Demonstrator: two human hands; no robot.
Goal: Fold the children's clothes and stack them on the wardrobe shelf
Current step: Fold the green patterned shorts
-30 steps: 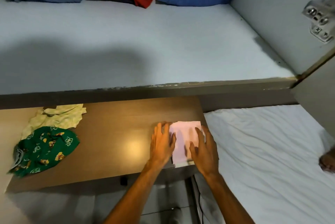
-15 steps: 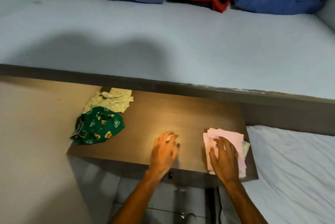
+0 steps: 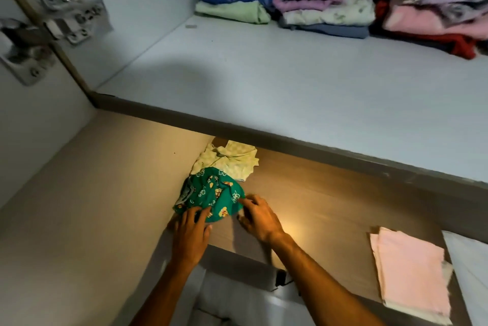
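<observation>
While the pink cloth (image 3: 412, 275) is lying folded at four o'clock, the left hand (image 3: 190, 233) and right hand (image 3: 260, 218) are gripping the crumpled green garment (image 3: 211, 197), likely needing spreading next.

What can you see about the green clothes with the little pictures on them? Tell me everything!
The green garment is small, soft-looking cloth, printed with white outline shapes and yellow-orange cartoon figures. It lies crumpled and unfolded on the brown table, near its left end. Its far edge overlaps a pale yellow garment. The left hand rests on its near edge and the right hand touches its right edge. Whether either hand grips it is unclear.
</observation>
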